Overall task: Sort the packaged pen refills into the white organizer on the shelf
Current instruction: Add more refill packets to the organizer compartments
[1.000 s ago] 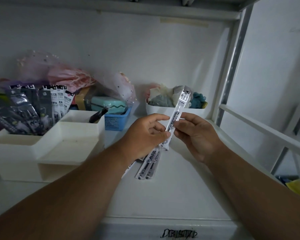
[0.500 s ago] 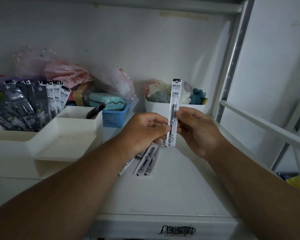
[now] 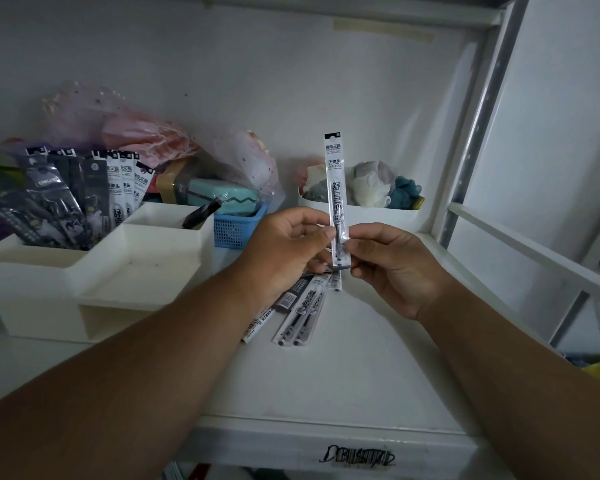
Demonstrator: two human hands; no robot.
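Above the middle of a dim white shelf [image 3: 343, 368], the left hand [image 3: 284, 252] and right hand [image 3: 392, 268] pinch one upright pen refill packet [image 3: 336, 188]. More packets [image 3: 302, 306] lie beneath; the white organizer [image 3: 94, 271] stands at the shelf's left edge.

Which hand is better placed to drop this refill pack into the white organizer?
Left, probably. The white organizer sits on the left of the shelf, on the left hand's side. Both hands pinch the upright refill pack; the right hand would have to cross over.
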